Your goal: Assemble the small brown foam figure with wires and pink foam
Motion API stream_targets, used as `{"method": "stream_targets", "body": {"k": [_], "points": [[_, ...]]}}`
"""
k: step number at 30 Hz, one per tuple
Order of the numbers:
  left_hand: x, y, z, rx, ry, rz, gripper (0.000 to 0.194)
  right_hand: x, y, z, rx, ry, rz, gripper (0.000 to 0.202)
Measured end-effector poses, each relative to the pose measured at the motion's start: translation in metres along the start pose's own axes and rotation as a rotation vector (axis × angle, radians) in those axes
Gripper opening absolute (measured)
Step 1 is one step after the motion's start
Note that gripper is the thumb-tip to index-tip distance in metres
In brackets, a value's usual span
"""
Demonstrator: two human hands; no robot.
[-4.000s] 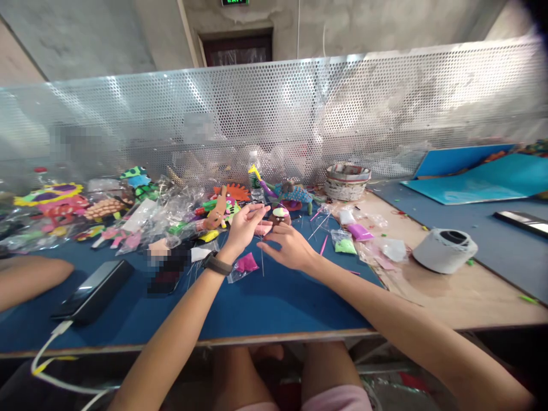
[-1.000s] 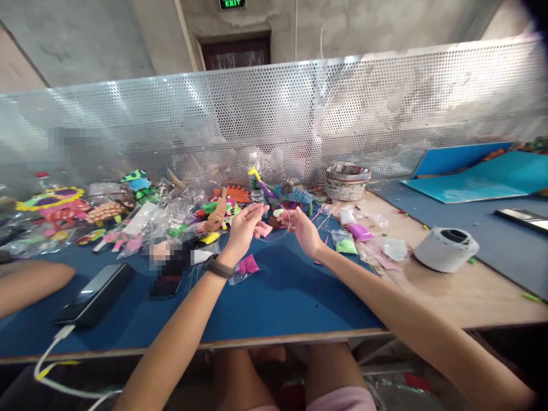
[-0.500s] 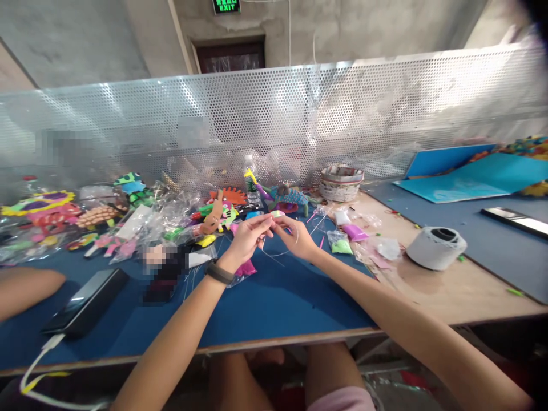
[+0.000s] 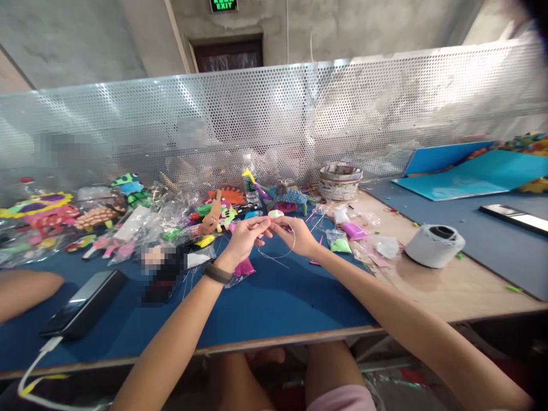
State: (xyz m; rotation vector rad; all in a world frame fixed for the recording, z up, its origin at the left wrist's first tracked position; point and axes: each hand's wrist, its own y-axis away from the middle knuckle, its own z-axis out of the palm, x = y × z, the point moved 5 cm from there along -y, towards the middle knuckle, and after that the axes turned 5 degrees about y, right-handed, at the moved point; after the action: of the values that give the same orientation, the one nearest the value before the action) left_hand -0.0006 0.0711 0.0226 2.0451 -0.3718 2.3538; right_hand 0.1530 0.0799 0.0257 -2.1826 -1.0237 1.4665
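My left hand (image 4: 246, 240) and my right hand (image 4: 295, 235) meet above the blue mat (image 4: 295, 297), their fingertips pinched together. A thin pale wire (image 4: 274, 260) runs from between the fingers and curves below them, looping by the right palm. Both hands are closed on it. Just behind the fingertips shows a small white and yellow-green piece (image 4: 276, 213); whether the fingers touch it is unclear. A packet of magenta clay (image 4: 244, 267) lies beside my left wrist, and a bag of green clay (image 4: 339, 244) lies to the right of my right hand.
Colourful clay figures (image 4: 47, 214) and plastic bags fill the left and back. A phone (image 4: 81, 302) with a white cable lies left, near another person's arm (image 4: 29, 291). Right are a woven basket (image 4: 340, 181), a white roll (image 4: 434, 246) and blue folders (image 4: 471, 174). A perforated metal screen (image 4: 257, 120) stands behind.
The wire's loop below my hands has shifted and hangs wider, its free end a little further right. Both hands stay together in nearly the same place.
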Motion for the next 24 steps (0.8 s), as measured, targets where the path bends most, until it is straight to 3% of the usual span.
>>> {"method": "stream_targets", "body": {"k": [2, 5, 7, 10, 12, 15, 19, 24], "points": [[0.0, -0.001, -0.002, 0.003, -0.002, 0.004, 0.045, 0.007, -0.005, -0.007, -0.011, -0.109, 0.044, 0.033], [0.0, -0.002, -0.003, 0.021, 0.022, -0.003, 0.048, 0.015, -0.012, -0.026, 0.143, -0.206, 0.136, 0.037], [0.0, -0.003, -0.004, 0.046, 0.021, -0.001, 0.051, 0.008, -0.012, -0.035, 0.224, -0.12, 0.105, 0.035], [0.002, -0.003, -0.005, 0.085, -0.008, 0.033, 0.052, -0.017, -0.008, -0.037, 0.297, 0.207, -0.102, 0.024], [0.003, -0.002, -0.005, 0.108, -0.024, 0.058, 0.051, -0.029, -0.004, -0.027, 0.259, 0.408, -0.197, 0.02], [0.005, 0.0, -0.003, 0.132, -0.057, 0.087, 0.05, -0.026, -0.001, -0.008, 0.148, 0.579, -0.161, 0.017], [0.007, 0.003, 0.003, 0.102, -0.122, 0.101, 0.05, -0.015, 0.0, 0.005, 0.084, 0.615, -0.062, 0.021], [0.005, 0.002, 0.004, 0.038, -0.166, 0.098, 0.048, -0.011, 0.0, 0.007, 0.048, 0.593, -0.102, 0.026]]}}
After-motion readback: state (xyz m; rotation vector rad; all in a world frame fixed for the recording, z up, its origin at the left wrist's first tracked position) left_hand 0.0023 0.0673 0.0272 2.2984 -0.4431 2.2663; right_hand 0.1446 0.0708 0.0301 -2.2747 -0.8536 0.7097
